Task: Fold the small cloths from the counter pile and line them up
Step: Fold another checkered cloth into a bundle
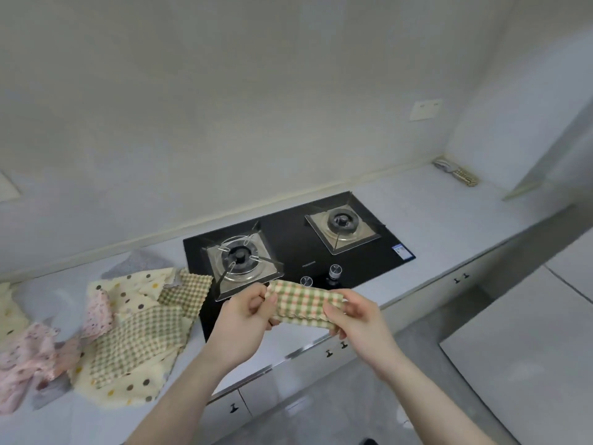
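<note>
Pale walls are rising behind a long grey-white counter [449, 216] that is running from the lower left toward the far right corner. Set into it, a black glass hob [288, 248] is showing two burners and two knobs along its near edge. At the left, the pile of cloths [128, 322] is sprawling loose over the counter — cream ones with dots, green-checked ones, pink printed ones and a grey one peeking out behind, one checked corner touching the hob's left edge. Far off in the right corner, folded cloths [457, 175] are lying side by side against the wall. Over the near edge of the hob, a folded green-and-orange checked cloth [301, 301] is being held up off the surface as a narrow band. The left hand [245, 319] is pinching its left end between thumb and curled fingers, and the right hand [356, 319] is gripping its right end likewise — both clear of the counter.
</note>
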The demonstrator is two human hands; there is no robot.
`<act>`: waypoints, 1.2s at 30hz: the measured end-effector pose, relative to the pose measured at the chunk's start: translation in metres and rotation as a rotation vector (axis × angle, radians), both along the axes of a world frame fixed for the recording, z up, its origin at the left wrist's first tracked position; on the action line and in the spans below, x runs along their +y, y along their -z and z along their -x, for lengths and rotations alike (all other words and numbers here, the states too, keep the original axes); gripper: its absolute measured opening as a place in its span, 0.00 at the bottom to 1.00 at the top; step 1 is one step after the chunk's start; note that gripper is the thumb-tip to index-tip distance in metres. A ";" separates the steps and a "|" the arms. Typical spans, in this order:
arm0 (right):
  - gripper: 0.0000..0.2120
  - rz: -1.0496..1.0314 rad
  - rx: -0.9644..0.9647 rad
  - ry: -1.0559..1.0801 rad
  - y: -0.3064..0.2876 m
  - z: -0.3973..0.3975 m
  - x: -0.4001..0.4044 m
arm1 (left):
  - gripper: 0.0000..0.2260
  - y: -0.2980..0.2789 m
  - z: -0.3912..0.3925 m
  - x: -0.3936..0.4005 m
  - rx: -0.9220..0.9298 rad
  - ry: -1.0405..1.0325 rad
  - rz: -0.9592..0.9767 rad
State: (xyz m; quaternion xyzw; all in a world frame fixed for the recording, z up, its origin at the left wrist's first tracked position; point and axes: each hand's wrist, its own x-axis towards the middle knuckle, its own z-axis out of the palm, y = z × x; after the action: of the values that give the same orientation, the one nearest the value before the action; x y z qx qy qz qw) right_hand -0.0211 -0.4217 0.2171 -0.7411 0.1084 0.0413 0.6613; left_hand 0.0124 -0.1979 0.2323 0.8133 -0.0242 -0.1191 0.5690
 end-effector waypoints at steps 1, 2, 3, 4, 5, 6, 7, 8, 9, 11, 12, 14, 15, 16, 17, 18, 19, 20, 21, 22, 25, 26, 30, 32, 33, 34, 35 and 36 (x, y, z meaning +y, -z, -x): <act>0.07 -0.010 -0.004 0.033 -0.003 -0.001 -0.013 | 0.12 -0.005 -0.005 -0.014 -0.014 0.025 -0.008; 0.08 -0.020 -0.004 0.062 -0.004 -0.001 -0.027 | 0.11 -0.009 -0.010 -0.029 -0.027 0.051 -0.022; 0.08 -0.034 0.001 0.085 -0.004 -0.001 -0.042 | 0.11 -0.012 -0.014 -0.045 -0.039 0.073 -0.039; 0.08 -0.050 0.001 0.103 -0.003 -0.003 -0.058 | 0.11 -0.015 -0.020 -0.061 -0.051 0.088 -0.056; 0.08 -0.064 -0.004 0.113 -0.003 -0.005 -0.073 | 0.11 -0.017 -0.027 -0.077 -0.059 0.099 -0.073; 0.08 -0.074 -0.008 0.122 -0.004 -0.007 -0.089 | 0.11 -0.019 -0.033 -0.094 -0.065 0.106 -0.090; 0.08 -0.085 -0.015 0.135 -0.005 -0.009 -0.106 | 0.11 -0.021 -0.039 -0.113 -0.080 0.110 -0.104; 0.07 -0.094 -0.024 0.149 -0.007 -0.012 -0.124 | 0.11 -0.023 -0.046 -0.133 -0.099 0.112 -0.118; 0.07 -0.100 -0.026 0.164 -0.010 -0.014 -0.144 | 0.11 -0.025 -0.051 -0.155 -0.113 0.111 -0.129; 0.06 -0.103 -0.024 0.200 -0.014 -0.016 -0.187 | 0.11 -0.029 -0.057 -0.202 -0.120 0.117 -0.148; 0.05 -0.097 -0.024 0.216 -0.016 -0.016 -0.211 | 0.12 -0.031 -0.060 -0.226 -0.126 0.126 -0.165; 0.04 -0.080 -0.008 0.230 -0.017 -0.016 -0.259 | 0.12 -0.033 -0.065 -0.273 -0.127 0.136 -0.189; 0.04 -0.081 0.003 0.234 -0.019 -0.018 -0.282 | 0.12 -0.034 -0.068 -0.295 -0.124 0.138 -0.193; 0.04 -0.084 0.011 0.235 -0.020 -0.021 -0.304 | 0.13 -0.035 -0.071 -0.316 -0.121 0.135 -0.198; 0.03 -0.082 0.018 0.230 -0.022 -0.025 -0.324 | 0.14 -0.036 -0.074 -0.334 -0.121 0.128 -0.201; 0.02 -0.072 0.019 0.221 -0.024 -0.032 -0.342 | 0.14 -0.037 -0.078 -0.351 -0.120 0.120 -0.204; 0.02 -0.062 0.019 0.209 -0.026 -0.041 -0.358 | 0.14 -0.038 -0.083 -0.366 -0.119 0.110 -0.206; 0.02 -0.051 0.021 0.196 -0.028 -0.049 -0.373 | 0.14 -0.040 -0.087 -0.378 -0.117 0.099 -0.211; 0.02 -0.043 0.023 0.182 -0.029 -0.059 -0.385 | 0.15 -0.042 -0.093 -0.389 -0.114 0.088 -0.217; 0.03 -0.039 0.024 0.171 -0.030 -0.068 -0.395 | 0.15 -0.043 -0.098 -0.397 -0.110 0.078 -0.220; 0.04 -0.045 0.039 0.143 -0.030 -0.097 -0.417 | 0.16 -0.043 -0.122 -0.419 -0.098 0.046 -0.241; 0.04 -0.055 0.046 0.135 -0.028 -0.106 -0.423 | 0.17 -0.043 -0.132 -0.425 -0.097 0.041 -0.252; 0.06 -0.083 0.094 0.144 -0.019 -0.145 -0.449 | 0.18 -0.041 -0.175 -0.456 -0.090 0.048 -0.232; 0.07 -0.104 0.099 0.186 -0.012 -0.162 -0.463 | 0.17 -0.037 -0.198 -0.475 -0.078 0.064 -0.190; 0.07 -0.119 0.106 0.225 -0.007 -0.171 -0.470 | 0.16 -0.035 -0.209 -0.484 -0.067 0.079 -0.166; 0.08 -0.134 0.117 0.269 -0.003 -0.179 -0.478 | 0.16 -0.033 -0.221 -0.493 -0.048 0.092 -0.135; 0.08 -0.145 0.129 0.310 0.001 -0.185 -0.486 | 0.15 -0.032 -0.230 -0.501 -0.026 0.107 -0.112; 0.08 -0.154 0.134 0.351 0.006 -0.193 -0.497 | 0.15 -0.030 -0.241 -0.509 -0.016 0.129 -0.107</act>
State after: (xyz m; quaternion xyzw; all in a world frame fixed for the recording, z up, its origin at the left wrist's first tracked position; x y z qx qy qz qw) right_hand 0.1718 -0.9186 0.2110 -0.6537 0.2763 -0.0173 0.7043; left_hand 0.2532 -0.7074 0.2620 0.8401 -0.0748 -0.1503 0.5158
